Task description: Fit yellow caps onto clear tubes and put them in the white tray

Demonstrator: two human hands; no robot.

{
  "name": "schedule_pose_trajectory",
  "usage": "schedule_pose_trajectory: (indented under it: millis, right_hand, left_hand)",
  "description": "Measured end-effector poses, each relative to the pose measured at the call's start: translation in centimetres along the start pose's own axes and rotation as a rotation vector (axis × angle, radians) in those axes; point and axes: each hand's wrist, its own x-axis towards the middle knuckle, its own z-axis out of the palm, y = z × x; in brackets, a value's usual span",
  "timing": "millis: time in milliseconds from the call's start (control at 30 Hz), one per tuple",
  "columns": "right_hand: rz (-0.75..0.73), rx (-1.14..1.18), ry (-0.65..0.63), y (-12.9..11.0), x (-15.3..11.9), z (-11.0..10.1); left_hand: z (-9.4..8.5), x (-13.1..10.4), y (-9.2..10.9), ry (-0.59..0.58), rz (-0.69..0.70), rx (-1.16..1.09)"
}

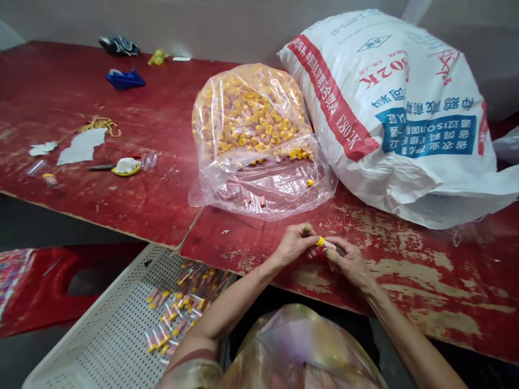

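Observation:
Over the front edge of the red table, my two hands meet at a small capped tube (328, 245) with a yellow end and a pale, printed body. The fingers of my left hand (298, 244) are closed around the yellow cap (320, 241). My right hand (349, 263) pinches the tube's body from the other side. Behind them lies an open clear plastic bag (259, 183) full of yellow caps (259, 116), with a few loose pieces near its mouth. Below my left forearm, capped tubes (174, 316) lie in a white perforated basket (101, 324).
A large white woven sack (405, 102) leans at the back right. On the left stand a blue tape dispenser (125, 79), paper scraps (83, 146), yellow string (101, 126), a yellow dish (126, 166) and clear tubes (149, 160). A red stool (73, 286) is below the table (162, 210).

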Motion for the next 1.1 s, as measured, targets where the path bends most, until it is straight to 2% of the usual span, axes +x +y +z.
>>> schedule_pose_trajectory:
  millis: [133, 200, 300, 333, 400, 467, 533, 633, 733, 833, 900, 933, 1000, 1067, 1100]
  right_hand:
    - [-0.196, -0.237, 0.001, 0.1, -0.7, 0.2]
    - [-0.307, -0.369, -0.033, -0.5, -0.8, 0.4]
    - [-0.473, -0.470, -0.139, -1.3, -0.8, 1.2]
    - [-0.522, -0.480, -0.185, -1.4, -0.8, 1.6]
    - [-0.587, -0.477, -0.249, -1.2, -1.1, 2.4]
    - [-0.614, -0.470, -0.254, -0.7, -1.5, 2.9]
    - [-0.632, -0.463, -0.228, -0.1, -1.8, 3.1]
    - [-0.646, -0.466, -0.218, 0.2, -1.8, 3.2]
    - [-0.648, -0.532, -0.303, -0.6, -1.1, 4.0]
    - [-0.763, -0.756, -0.209, -1.7, -0.5, 5.8]
    - [-0.842, -0.858, -0.145, -2.2, -0.5, 6.8]
    - [-0.866, -0.862, -0.153, -2.4, -0.5, 6.8]
    - [-0.891, -0.816, -0.139, -2.2, -0.6, 5.3]
    - [-0.836, -0.795, 0.107, -1.3, -0.5, 1.4]
    - [-0.768, -0.800, 0.341, -0.5, -0.2, -1.3]
  left_hand:
    - [-1.3, -0.6, 0.1, -0.136, -0.086, 0.066]
    - [-1.5, -0.5, 0.2, -0.102, -0.084, 0.010]
    - [-0.5, -0.1, -0.1, 0.059, -0.082, -0.139]
    - [0.1, 0.1, -0.4, 0.049, -0.128, -0.191]
    - [1.1, 0.3, -0.9, -0.051, -0.258, -0.280]
    - [1.9, 0.2, -1.5, -0.100, -0.345, -0.323]
    - [2.2, -0.1, -2.0, -0.028, -0.361, -0.307]
    - [1.8, -0.8, -2.3, 0.154, -0.318, -0.251]
    - [0.7, -1.8, -1.7, 0.268, -0.226, -0.147]
    - [-0.5, -3.9, -0.4, 0.231, -0.141, 0.075]
    - [-1.5, -5.9, 0.4, 0.198, -0.138, 0.182]
    - [-2.2, -7.1, 0.6, 0.203, -0.152, 0.204]
    - [-4.4, -9.9, 0.5, 0.262, -0.195, 0.214]
    - [-7.9, -13.2, -0.6, 0.376, -0.252, 0.276]
    - [-10.0, -14.9, -1.5, 0.459, -0.285, 0.341]
